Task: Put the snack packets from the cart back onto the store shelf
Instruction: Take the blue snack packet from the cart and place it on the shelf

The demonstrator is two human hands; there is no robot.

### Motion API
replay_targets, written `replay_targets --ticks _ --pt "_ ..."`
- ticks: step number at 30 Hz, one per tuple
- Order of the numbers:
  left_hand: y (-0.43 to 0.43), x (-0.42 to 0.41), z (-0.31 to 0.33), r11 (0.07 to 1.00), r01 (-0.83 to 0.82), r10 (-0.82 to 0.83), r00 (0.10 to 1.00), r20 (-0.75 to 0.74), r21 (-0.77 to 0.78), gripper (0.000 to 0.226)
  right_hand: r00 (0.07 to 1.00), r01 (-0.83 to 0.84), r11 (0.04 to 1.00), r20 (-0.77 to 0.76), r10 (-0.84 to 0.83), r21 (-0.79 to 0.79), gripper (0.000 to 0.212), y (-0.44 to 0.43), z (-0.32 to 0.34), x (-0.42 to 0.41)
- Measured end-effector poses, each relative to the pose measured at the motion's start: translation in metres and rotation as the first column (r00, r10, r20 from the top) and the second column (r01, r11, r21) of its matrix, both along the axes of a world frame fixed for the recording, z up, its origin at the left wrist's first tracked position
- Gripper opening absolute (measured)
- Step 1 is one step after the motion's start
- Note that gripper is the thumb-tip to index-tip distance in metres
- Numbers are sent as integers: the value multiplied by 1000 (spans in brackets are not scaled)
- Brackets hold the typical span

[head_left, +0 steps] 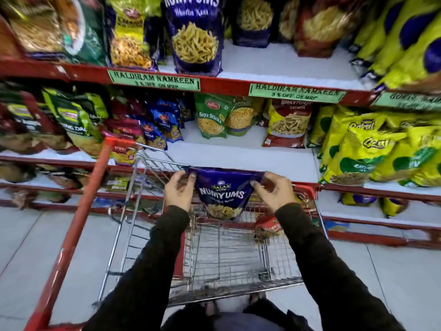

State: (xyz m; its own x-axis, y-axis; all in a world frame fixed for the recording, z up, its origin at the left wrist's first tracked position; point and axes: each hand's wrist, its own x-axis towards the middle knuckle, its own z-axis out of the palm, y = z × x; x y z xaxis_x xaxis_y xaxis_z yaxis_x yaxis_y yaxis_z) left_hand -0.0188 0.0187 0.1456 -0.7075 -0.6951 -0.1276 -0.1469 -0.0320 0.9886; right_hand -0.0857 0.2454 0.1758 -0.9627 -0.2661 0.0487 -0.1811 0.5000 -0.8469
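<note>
The purple snack bag (pixel 223 191) hung in the air over the far end of the cart (pixel 229 256). Both hands held it up by its top corners. The left hand (pixel 179 191) pinched the left corner, with the thumb in front and the fingers curled behind the bag. The right hand (pixel 274 191) pinched the right corner the same way. The bag's top edge was pulled straight between the two hands, and the rest of it hung down below the fingers. Both arms in dark sleeves (pixel 334 271) reached forward over the cart, elbows out.

A red bag (pixel 268 226) lay in the cart on the right, under the right hand. Past the cart stood the shelf (pixel 238 156), with a bare white spot in the middle. Another purple bag (pixel 194 37) like the held one stood on the higher shelf.
</note>
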Motion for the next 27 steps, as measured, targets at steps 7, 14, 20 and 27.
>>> replay_targets --ticks 7,14,20,27 --pt "19 -51 101 995 -32 4 962 -273 -98 16 996 -21 933 -91 -13 -360 15 9 81 -46" --pt "41 -118 208 999 -13 33 857 -515 41 20 984 -34 750 -154 -91 -661 6 20 174 -105" --pt "56 -198 284 994 44 20 839 -543 104 37 981 3 634 -122 -154 -774 13 26 244 -175" --pt "65 -280 327 977 61 41 884 -466 202 44 975 51 579 -86 -206 -814 17 14 288 -254"
